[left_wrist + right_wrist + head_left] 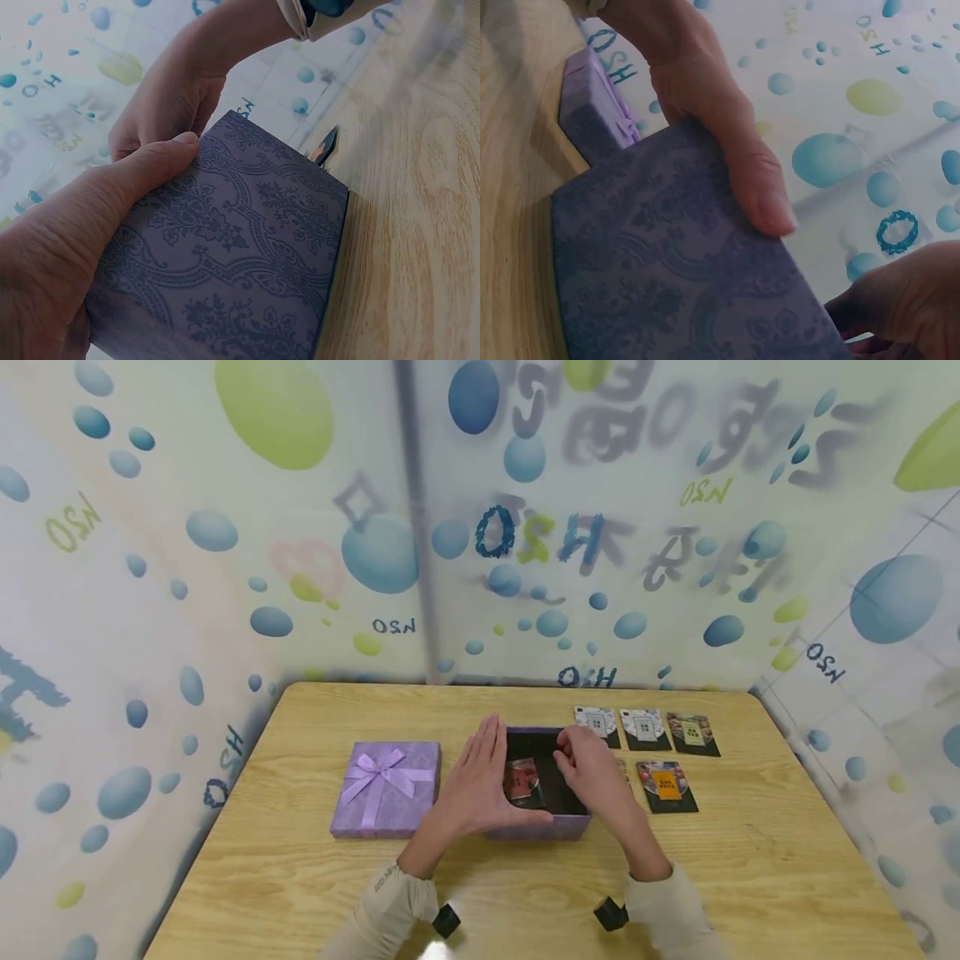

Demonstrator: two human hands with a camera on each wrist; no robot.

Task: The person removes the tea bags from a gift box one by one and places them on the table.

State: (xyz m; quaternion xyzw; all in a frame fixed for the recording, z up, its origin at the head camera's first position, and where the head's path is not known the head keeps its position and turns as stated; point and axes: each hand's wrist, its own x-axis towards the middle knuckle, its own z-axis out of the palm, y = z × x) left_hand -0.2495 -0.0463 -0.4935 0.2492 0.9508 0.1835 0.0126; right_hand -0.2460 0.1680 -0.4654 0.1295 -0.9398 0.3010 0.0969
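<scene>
An open purple patterned box (537, 829) with a black inside stands at mid-table. A packet with a red label (522, 781) lies within it, towards the left. My left hand (478, 781) rests on the box, its straight fingers along the left side and its thumb on the near rim; the left wrist view shows the thumb on the patterned wall (240, 217). Over the box's right part is my right hand (594, 768), fingers bent and reaching inside. What lies between those fingertips is hidden.
Left of the box lies a purple lid with a ribbon bow (386, 789). To the right are flat packets: two whitish ones (643, 729), a brown one (693, 733), an orange-labelled one (667, 787) and another partly behind the right hand. A patterned curtain (480, 610) hangs behind the table.
</scene>
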